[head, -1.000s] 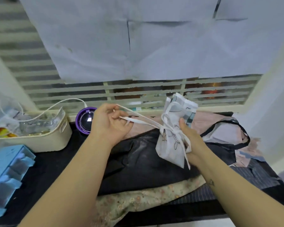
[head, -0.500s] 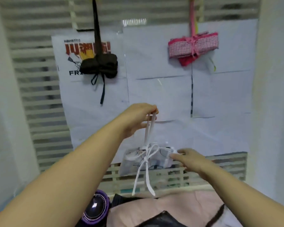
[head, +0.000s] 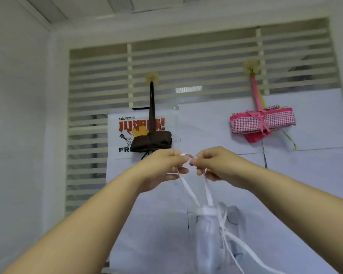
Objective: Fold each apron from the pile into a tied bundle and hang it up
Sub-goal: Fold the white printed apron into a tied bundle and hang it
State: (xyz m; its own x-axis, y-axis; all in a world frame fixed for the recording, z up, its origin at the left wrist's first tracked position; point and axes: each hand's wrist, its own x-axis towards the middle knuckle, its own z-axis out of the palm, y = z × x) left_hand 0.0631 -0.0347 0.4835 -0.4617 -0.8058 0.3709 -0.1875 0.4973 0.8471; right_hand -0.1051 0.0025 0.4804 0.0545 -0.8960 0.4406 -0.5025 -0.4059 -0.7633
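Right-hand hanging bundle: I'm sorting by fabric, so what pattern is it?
The bundle is pink-and-white check, seen in the head view.

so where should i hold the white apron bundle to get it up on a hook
By the top of its white loop, probably, one hand on each strand from the sides, as the left hand and right hand pinch it now. The white apron bundle hangs beneath on two strands, so spreading the loop should let it hang like the brown bundle.
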